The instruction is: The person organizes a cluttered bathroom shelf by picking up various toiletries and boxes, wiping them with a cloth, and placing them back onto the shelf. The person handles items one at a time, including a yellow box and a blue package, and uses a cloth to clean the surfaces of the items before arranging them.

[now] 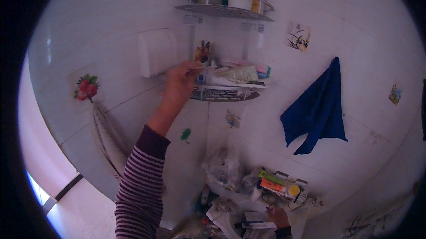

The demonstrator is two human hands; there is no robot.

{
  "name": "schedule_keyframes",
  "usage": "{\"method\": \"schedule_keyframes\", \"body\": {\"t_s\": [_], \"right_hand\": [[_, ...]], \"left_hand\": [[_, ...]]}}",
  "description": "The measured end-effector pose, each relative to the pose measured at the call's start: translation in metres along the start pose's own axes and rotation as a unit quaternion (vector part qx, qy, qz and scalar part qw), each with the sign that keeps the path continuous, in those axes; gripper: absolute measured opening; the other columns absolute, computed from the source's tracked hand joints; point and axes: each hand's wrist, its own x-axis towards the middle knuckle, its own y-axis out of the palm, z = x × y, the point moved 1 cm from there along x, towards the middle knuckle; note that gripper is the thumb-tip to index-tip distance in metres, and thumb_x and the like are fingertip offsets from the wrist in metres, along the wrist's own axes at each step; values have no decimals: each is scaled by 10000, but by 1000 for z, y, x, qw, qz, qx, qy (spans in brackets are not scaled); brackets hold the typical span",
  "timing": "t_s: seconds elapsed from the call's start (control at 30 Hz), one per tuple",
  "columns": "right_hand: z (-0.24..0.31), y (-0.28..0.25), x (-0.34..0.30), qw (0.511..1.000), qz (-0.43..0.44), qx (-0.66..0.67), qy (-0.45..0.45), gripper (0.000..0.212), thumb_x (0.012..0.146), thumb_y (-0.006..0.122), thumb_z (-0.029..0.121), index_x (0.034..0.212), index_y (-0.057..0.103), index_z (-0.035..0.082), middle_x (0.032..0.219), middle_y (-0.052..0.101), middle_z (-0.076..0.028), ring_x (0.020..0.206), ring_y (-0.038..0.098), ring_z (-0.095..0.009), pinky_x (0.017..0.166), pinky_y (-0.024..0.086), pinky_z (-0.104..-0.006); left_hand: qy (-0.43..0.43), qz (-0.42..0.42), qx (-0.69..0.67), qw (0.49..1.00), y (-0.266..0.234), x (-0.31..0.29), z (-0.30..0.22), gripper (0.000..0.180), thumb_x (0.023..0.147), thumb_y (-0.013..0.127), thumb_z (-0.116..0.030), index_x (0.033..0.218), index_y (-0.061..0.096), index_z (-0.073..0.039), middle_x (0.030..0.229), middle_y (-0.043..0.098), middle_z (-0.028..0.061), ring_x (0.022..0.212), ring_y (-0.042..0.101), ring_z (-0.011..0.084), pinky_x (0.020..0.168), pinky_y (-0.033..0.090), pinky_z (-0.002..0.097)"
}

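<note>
My left hand (pixel 181 77) is raised to the left end of the lower corner shelf (pixel 226 95). Its fingers are pinched together; what they hold, if anything, I cannot make out. Several packets and tubes lie on that shelf, among them a pale green packet (pixel 239 74) right of the hand. Low down, my right hand (pixel 278 217) is closed above the white washbasin (pixel 222 219). Just left of its fingers is a flat white pack with a dark patch (pixel 255 217); whether the hand grips it is unclear.
An upper corner shelf (pixel 226 10) carries containers. A white wall box (pixel 157 50) sits left of the raised hand. A blue cloth (pixel 317 110) and a light towel (pixel 106 139) hang on the walls. By the basin are a clear plastic bag (pixel 224 170) and an orange tube (pixel 271 185).
</note>
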Motion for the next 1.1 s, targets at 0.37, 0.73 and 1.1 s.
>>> {"method": "schedule_keyframes", "body": {"t_s": [0.37,0.73,1.1], "right_hand": [[100,-105,58,942,-118,293,-113,290,809,677,232,1029,599,60,941,643,-167,877,624,-334,749,492,-435],[295,-313,184,825,-452,-123,-317,708,811,677,349,1406,368,120,1460,312,-141,1280,342,-375,1027,260,-500],[297,-362,232,816,-392,-126,-406,338,869,588,387,953,667,69,938,664,-112,1010,562,-296,908,384,-468]], "left_hand": [[-107,-53,-81,989,-24,20,-36,138,877,578,-5,1001,638,8,881,663,52,749,604,115,699,506,258],[-133,-40,-114,984,-8,20,-19,133,863,584,-7,987,630,2,821,640,34,730,554,86,679,467,248],[-130,-30,-66,989,-25,31,-21,131,881,588,-26,998,646,-19,905,657,43,758,603,114,689,503,253]]}}
